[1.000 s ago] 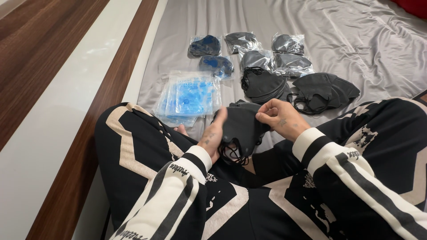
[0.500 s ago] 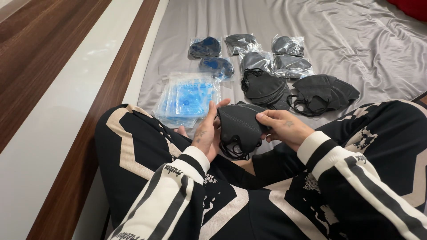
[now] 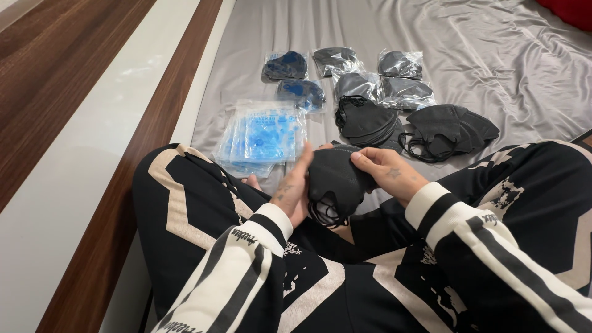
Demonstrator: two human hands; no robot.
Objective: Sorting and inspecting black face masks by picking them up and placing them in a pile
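Black mask pinched btwn left hand & right hand, both clamped on it; maybe several stacked. Blue packets just beyond.

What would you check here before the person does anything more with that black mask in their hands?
1. Black mask held by both hands: ok, left hand flat against its side, right hand pinching the top edge.
2. Ear loops free of tangles: cannot tell, they hang bunched below the mask.
3. Loose black masks within reach on the grey sheet: ok.
4. Bagged blue masks stacked apart from black ones: ok.
5. Mask shape intact: cannot tell, fingers cover part.
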